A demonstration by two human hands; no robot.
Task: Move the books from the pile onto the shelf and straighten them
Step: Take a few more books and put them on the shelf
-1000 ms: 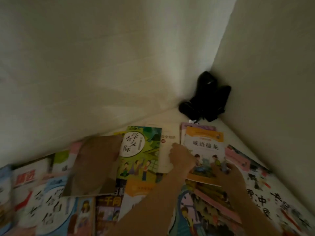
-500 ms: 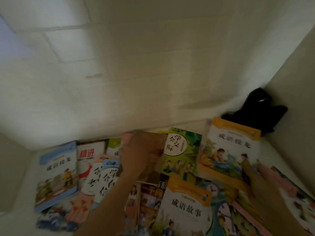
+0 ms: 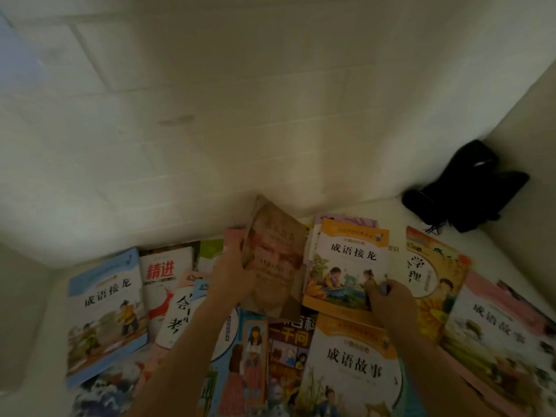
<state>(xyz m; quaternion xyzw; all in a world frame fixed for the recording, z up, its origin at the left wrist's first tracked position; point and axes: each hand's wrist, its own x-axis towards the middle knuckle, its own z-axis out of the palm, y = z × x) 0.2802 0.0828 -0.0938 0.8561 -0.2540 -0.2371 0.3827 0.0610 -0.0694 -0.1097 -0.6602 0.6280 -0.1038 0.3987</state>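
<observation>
Since a moment ago, left hand (image 3: pixel 231 275) is lifting a brown book (image 3: pixel 275 263); right hand (image 3: pixel 388 299) is gripping an orange book (image 3: pixel 349 260); pile (image 3: pixel 285 350) mostly unsorted.

One view only, head-worn, wide-angle. Looks forward and steeply down from above the pile of books (image 3: pixel 301 341), which fills the lower half of the frame, close in. White wall (image 3: pixel 240 115) fills the upper half. Both forearms enter from the bottom edge. Room corner with a black object (image 3: pixel 469 188) sits at the right edge. Frame dim, soft at edges.
</observation>
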